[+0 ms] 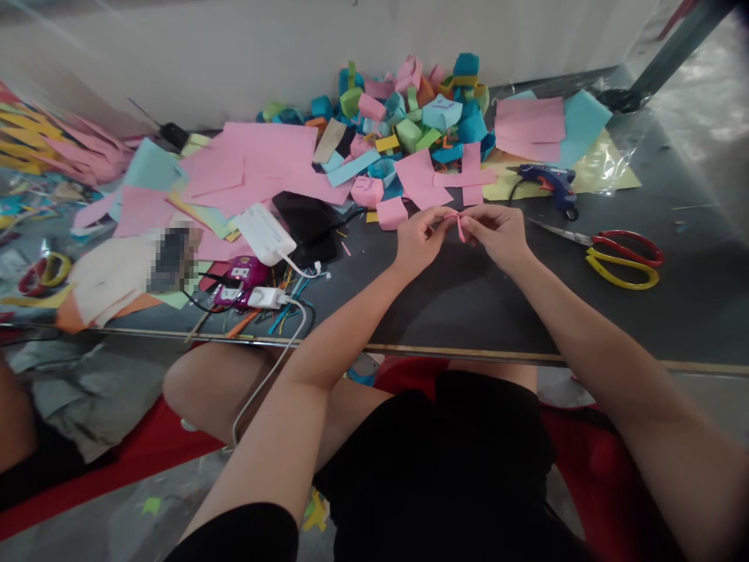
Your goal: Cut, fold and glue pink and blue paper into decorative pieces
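Note:
Over the dark table [468, 312], my left hand [422, 238] and my right hand [497, 232] meet, both pinching a small folded strip of pink paper [460, 227] between their fingertips. Just left of my left hand lies a small pink paper box [392, 212]. Flat pink pieces [420, 178] rest behind both hands. To the right of my right hand are scissors [623, 257] with one red and one yellow handle, and beyond them a blue glue gun [547, 183].
Behind stands a heap of colored paper boxes [409, 109]. Pink sheets [269, 156], a white power bank [266, 232], a black device [307, 222] and a purple socket adapter [243, 277] with cables lie left. A person's knee shows at the far left.

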### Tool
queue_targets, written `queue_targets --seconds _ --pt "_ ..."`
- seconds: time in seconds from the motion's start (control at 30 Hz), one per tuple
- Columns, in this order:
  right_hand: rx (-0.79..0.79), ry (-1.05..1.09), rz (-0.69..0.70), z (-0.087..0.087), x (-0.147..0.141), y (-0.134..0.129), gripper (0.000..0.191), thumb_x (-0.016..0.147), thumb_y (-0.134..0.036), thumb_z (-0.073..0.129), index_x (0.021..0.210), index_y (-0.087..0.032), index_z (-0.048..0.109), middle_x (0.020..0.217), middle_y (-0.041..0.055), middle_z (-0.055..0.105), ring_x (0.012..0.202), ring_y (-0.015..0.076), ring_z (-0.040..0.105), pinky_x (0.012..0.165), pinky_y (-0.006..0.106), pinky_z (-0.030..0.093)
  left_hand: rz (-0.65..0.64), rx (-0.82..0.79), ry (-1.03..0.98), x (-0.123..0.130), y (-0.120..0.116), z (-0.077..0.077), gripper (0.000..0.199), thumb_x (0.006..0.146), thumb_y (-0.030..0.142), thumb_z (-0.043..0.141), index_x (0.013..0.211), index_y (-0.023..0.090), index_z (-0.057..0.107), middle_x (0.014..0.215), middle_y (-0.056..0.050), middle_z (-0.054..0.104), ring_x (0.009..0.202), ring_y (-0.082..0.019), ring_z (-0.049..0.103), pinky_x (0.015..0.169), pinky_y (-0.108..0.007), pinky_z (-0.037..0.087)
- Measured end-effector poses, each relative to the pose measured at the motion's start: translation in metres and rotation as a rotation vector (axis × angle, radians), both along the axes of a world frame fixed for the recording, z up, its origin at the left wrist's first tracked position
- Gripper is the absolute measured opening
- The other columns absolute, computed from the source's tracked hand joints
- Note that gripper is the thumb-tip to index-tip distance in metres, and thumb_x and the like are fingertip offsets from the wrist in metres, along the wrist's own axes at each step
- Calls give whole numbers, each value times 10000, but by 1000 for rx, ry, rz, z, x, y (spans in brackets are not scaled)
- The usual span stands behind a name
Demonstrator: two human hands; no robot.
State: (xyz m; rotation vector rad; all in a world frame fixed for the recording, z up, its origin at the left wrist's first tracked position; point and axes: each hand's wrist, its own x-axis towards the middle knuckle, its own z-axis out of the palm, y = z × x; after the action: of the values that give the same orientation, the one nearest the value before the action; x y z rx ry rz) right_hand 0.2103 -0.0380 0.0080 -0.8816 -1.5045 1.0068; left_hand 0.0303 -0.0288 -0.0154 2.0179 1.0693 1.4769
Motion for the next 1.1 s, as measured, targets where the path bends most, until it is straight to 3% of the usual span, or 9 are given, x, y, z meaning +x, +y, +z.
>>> queue_targets --seconds 0.4,0.6,0.77,0.9,1.0,1.1 --pt "13 -113 -93 0 3 0 223 789 -397 863 789 -199 759 711 31 682 578 125 566 551 332 527 -23 100 14 -4 2 -6 294 996 464 644 1017 242 836 936 -60 832 802 -139 746 658 -256 555" --pt "-22 -152 -112 6 1 -6 270 765 -440 879 760 -199 757 707 29 697 587 129 573 561 332 530 -74 120 10 -7 1 -5 226 985 389 673 1040 242 836 939 -60 832 797 -147 746 711 -286 588" --pt "-41 -105 -119 2 -1 -2 350 736 -519 880 772 -205 731 672 -3 663 560 103 545 521 291 491 -92 -49 -89 -3 6 -10 261 961 430 690 1032 227 837 1006 -58 837 852 -167 769 742 -300 613" --pt "-79 -64 -89 -5 0 5 352 695 -486 910 782 -214 705 638 -16 628 547 101 527 473 266 449 -203 -235 -124 -1 19 -17 299 967 459 674 1043 206 814 826 -35 814 647 -119 713 574 -243 556" --pt "-50 -80 -67 -6 3 8 375 677 -468 919 891 -227 728 737 -11 666 592 108 553 468 256 436 -330 -350 -93 -7 28 -15 302 980 474 657 1064 210 779 748 -19 779 519 -78 623 502 -219 504" --pt "25 -140 -25 -2 6 7 434 659 -473 929 989 -245 764 882 3 707 674 117 591 514 263 459 -432 -450 -57 -16 30 -8 351 956 489 698 1190 228 702 771 -23 778 544 -81 634 520 -218 508"
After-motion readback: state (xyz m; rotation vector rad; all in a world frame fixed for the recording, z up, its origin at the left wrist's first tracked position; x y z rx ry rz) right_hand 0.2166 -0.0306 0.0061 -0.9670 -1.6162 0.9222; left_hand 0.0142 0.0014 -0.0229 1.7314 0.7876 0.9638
